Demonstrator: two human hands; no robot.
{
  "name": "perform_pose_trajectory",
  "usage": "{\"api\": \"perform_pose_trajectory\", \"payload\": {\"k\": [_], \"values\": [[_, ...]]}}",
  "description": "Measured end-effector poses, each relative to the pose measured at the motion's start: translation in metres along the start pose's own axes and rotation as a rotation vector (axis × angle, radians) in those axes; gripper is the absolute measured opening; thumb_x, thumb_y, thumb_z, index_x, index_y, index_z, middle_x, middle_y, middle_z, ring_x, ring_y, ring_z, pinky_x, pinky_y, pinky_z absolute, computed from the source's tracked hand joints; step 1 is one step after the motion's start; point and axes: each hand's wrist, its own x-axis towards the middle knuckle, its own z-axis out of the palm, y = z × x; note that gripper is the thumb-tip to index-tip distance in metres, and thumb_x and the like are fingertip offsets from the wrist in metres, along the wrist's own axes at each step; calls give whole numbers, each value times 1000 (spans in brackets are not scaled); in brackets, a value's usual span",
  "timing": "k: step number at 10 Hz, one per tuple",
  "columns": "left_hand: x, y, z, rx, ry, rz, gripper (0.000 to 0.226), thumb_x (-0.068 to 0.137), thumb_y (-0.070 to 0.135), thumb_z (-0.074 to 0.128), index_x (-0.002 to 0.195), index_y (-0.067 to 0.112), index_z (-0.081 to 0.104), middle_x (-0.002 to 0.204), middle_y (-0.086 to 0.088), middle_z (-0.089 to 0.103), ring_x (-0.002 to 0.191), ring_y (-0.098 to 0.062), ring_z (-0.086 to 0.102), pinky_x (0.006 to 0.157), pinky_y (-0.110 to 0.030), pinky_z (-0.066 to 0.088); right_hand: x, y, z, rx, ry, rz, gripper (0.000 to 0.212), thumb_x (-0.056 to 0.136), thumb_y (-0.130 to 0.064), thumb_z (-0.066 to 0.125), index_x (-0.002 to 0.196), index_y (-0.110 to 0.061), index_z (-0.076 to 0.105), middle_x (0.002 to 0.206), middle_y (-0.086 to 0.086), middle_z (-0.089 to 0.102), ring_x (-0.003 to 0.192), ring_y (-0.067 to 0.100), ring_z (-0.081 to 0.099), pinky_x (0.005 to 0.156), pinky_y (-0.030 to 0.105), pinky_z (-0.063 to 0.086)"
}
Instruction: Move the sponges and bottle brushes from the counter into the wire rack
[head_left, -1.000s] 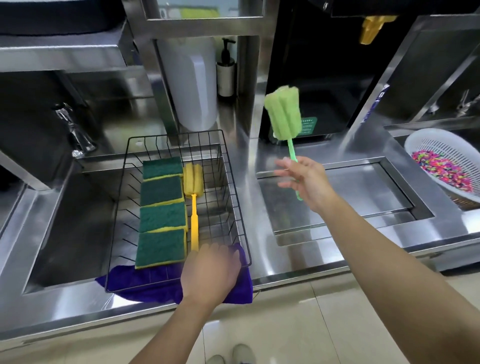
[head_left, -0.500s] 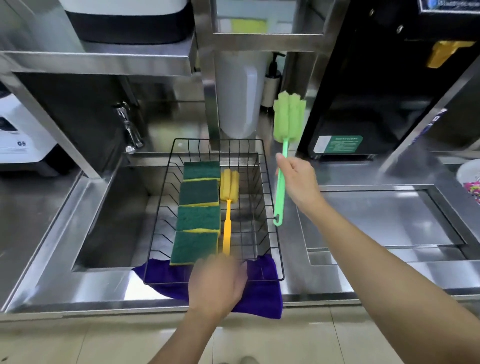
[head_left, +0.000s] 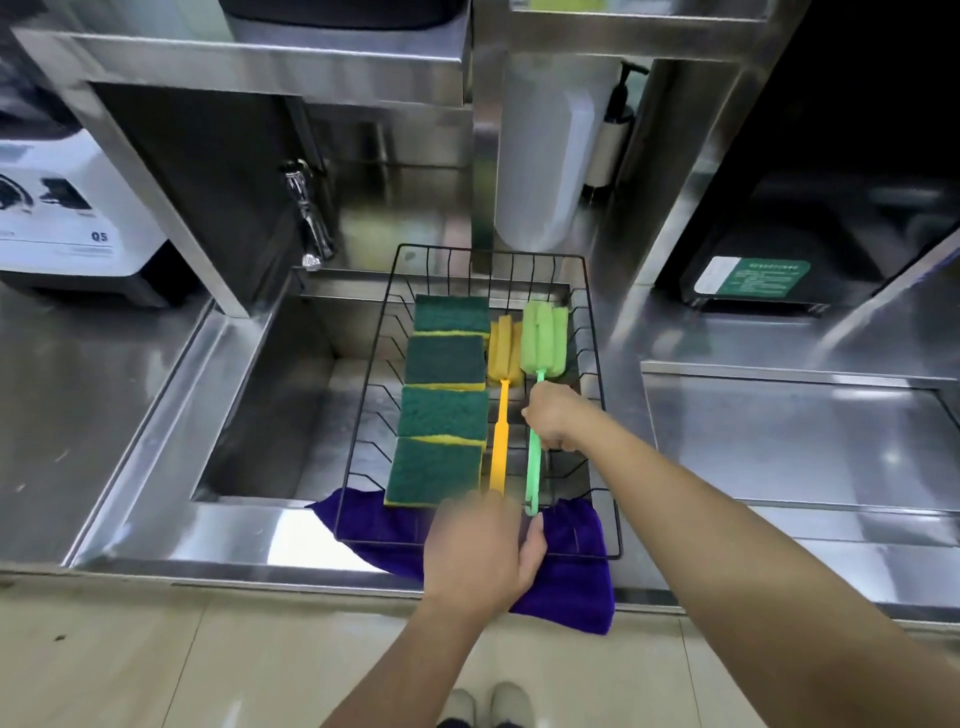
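A black wire rack (head_left: 597, 364) sits over the sink. Several green-and-yellow sponges (head_left: 444, 358) lie in a column along its left side. Right of them lies a yellow bottle brush (head_left: 501, 447). A green bottle brush (head_left: 543, 338) lies beside it inside the rack, foam head at the far end. My right hand (head_left: 553, 418) grips the green handle near the middle. My left hand (head_left: 480, 556), blurred, rests on the rack's front rim and covers the end of the yellow handle.
A purple cloth (head_left: 566, 592) lies under the rack's front edge. A steel sink (head_left: 270, 405) with a tap (head_left: 309, 218) is to the left. Behind stand a white jug (head_left: 540, 156) and a pump bottle (head_left: 613, 140). A recessed steel panel (head_left: 779, 441) lies right.
My right hand has brought the green brush from upright in the air over the counter, left and down into the rack beside the yellow brush. The left hand stayed at the rack's front.
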Motion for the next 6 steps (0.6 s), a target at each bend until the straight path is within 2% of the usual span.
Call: {"api": "perform_pose_trajectory", "payload": {"k": [1,2,3,4,5,6], "values": [[0,0,-1,-2,-2,1,39,92,38,43,68,12,62,63,-2,55,57,-21,49,54,-32,38,1,-2,3,2,-6,-31,31,94,-3,40,117,8,56,85,13,50,70,24,49,57,29,41],[1,0,-2,0,-3,8,39,91,38,44,68,13,61,62,-2,55,57,-21,49,54,-32,37,2,-3,5,-8,13,-34,32,93,-3,40,120,7,55,94,16,53,83,25,48,74,32,43],[2,0,-3,-9,-21,10,38,91,38,44,68,12,61,62,-2,55,57,-21,49,54,-31,37,-2,-6,8,-32,23,15,33,91,2,41,121,8,53,115,25,62,89,29,56,67,30,43],[2,1,-3,-16,-34,6,38,91,38,44,67,13,61,61,-1,54,56,-21,49,53,-31,37,-4,-2,9,-63,114,-18,29,91,-2,41,114,5,57,96,20,59,88,31,58,67,32,42],[5,-1,-7,-33,-66,-3,39,90,39,44,65,14,60,60,0,53,55,-20,48,53,-31,37,-11,4,-3,-28,225,-40,16,93,-12,43,85,-3,54,79,8,50,77,26,52,65,29,41],[3,1,-11,-90,-122,-10,42,91,42,41,66,14,61,60,0,55,56,-21,51,53,-31,39,-26,12,-25,118,269,-117,30,93,-23,47,66,-10,48,73,9,54,61,22,52,53,26,39]]}}
